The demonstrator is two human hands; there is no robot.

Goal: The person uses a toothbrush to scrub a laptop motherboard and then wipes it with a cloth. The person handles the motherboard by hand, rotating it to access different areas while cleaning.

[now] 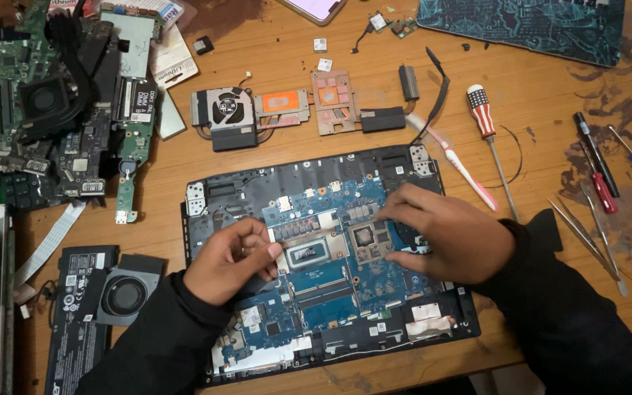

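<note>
Two bare chips (338,247) sit side by side mid-board on the blue circuit board (330,285), which lies in the open black laptop base (316,183) near the front edge of the wooden table (535,88). Left hand (232,260) rests on the board's left part, fingers curled, thumb and forefinger pinched at the silver frame beside the left chip; whether something small is held there, cannot tell. Right hand (444,234) lies over the right chip's edge, fingers bent and pressing flat on the board, not wrapped round anything.

To do this well, I'd judge: keep fingertips off the shiny chip faces, press only on frame or board edge, steady the board with the right hand while the left works, light force.

Just beyond the base lies a removed cooler with fan (227,110) and copper plates (334,99). Right of it a pink toothbrush (469,172) and a striped-handle screwdriver (486,117); further right, more screwdrivers (601,175) and tweezers (587,238). Far left, a stack of other boards (45,110). Near left, a loose fan (124,296) beside a black battery (74,322).
</note>
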